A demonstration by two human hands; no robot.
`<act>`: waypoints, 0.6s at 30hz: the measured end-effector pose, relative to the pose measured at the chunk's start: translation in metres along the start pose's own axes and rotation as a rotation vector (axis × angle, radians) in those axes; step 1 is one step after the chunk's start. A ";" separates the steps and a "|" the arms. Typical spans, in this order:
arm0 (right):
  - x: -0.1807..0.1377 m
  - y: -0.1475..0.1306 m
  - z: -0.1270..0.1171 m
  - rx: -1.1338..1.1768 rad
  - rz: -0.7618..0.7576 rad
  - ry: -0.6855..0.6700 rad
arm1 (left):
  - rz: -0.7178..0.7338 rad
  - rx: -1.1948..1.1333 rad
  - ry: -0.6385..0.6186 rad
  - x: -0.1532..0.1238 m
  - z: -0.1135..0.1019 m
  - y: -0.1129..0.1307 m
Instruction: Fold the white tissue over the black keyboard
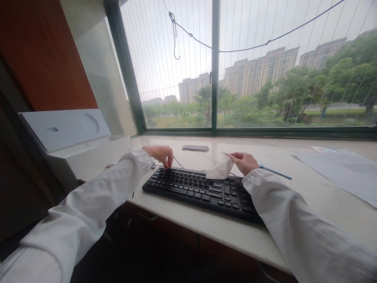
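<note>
A black keyboard (188,186) lies at a slant along the front of the white tabletop. My left hand (161,154) comes down on its back left corner, fingertips pinched together and touching the keys or the edge there. Whatever those fingertips may grip is hidden. In my right hand (244,162), thumb and fingers pinch a thin white tissue (220,168), which hangs over the back right part of the keyboard. The right sleeve covers some of the keyboard's right end.
Behind the keyboard lies a small flat grey strip-like stack (195,147). A blue pen-like stick (276,172) rests right of my right hand, with paper sheets (338,169) farther right. An open white box (85,155) stands at left. A window (215,131) backs the table.
</note>
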State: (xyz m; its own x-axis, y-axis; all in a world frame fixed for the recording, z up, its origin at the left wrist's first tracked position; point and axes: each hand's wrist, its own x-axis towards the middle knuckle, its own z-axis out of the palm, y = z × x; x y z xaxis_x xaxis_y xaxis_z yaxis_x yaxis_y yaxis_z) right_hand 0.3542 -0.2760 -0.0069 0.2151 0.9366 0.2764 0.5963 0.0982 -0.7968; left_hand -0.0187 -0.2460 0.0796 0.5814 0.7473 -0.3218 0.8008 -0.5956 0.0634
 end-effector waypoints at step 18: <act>0.000 0.000 0.001 0.001 -0.024 -0.029 | -0.076 -0.136 0.011 0.007 0.009 -0.012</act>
State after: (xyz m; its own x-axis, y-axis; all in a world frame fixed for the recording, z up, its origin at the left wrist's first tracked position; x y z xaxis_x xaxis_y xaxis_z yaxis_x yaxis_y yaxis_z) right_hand 0.3534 -0.2759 -0.0075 0.1785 0.9432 0.2802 0.6000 0.1213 -0.7907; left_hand -0.0250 -0.2360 0.0683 0.5190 0.7927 -0.3198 0.8544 -0.4920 0.1672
